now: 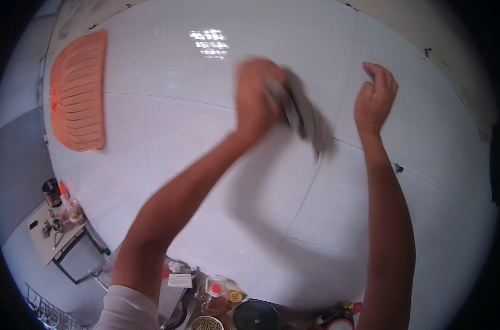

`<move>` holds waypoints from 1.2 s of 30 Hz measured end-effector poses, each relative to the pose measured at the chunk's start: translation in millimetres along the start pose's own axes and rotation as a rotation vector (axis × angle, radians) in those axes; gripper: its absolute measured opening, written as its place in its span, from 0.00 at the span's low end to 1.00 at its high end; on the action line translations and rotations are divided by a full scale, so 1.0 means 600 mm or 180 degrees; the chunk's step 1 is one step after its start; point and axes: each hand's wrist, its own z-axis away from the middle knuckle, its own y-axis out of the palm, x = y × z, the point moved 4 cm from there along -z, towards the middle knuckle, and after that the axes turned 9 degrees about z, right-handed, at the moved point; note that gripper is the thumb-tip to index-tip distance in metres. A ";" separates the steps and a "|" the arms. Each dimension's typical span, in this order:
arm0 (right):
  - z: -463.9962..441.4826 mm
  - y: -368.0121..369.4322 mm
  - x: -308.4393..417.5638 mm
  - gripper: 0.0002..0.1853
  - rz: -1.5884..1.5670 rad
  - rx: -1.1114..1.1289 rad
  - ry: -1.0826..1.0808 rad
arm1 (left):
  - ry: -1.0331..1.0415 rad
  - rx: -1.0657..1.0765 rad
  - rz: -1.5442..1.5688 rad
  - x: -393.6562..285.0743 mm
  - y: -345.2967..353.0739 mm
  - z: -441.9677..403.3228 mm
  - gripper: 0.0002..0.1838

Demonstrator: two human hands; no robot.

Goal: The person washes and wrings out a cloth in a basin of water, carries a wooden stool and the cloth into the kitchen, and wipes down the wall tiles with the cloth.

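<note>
My left hand [255, 93] is closed around a grey cloth [310, 118] in front of the white tiled wall [167, 159]. Both the hand and the cloth are smeared by motion, and the cloth's loose end hangs down to the right. Whether the cloth touches the tiles I cannot tell. My right hand [376, 96] is raised near the wall farther right, its fingers loosely curled with a gap between thumb and fingers. Nothing shows in it.
An orange slatted plastic piece [79, 91] hangs at the left. Below are a jug with a red cap [214, 297], a bowl of small beans [207, 323] and a dark round lid [255, 316]. A small table [57, 236] with jars stands lower left. A hook [398, 168] juts from the wall.
</note>
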 end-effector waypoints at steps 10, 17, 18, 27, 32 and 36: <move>0.002 0.002 0.004 0.16 -0.0245 -0.0082 0.0169 | -0.0736 0.0162 0.0440 0.091 -0.013 -0.043 0.10; -0.001 0.003 0.005 0.16 -0.0364 -0.0213 0.0180 | -0.0272 0.1717 -0.0525 -0.091 -0.023 0.148 0.28; 0.000 0.003 0.006 0.16 -0.0393 -0.0222 0.0188 | -0.0405 0.1943 -0.0389 -0.112 -0.017 0.180 0.28; -0.001 0.003 0.004 0.15 -0.0409 -0.0361 0.0065 | -0.0153 0.2163 -0.0317 -0.179 0.134 0.168 0.28; -0.002 0.005 0.001 0.15 -0.0506 -0.0365 0.0147 | -0.0429 0.1281 -0.0704 -0.160 0.150 0.126 0.32; -0.002 0.004 0.002 0.15 -0.0453 -0.0383 0.0084 | -0.0422 0.1675 -0.0544 -0.192 0.116 0.201 0.32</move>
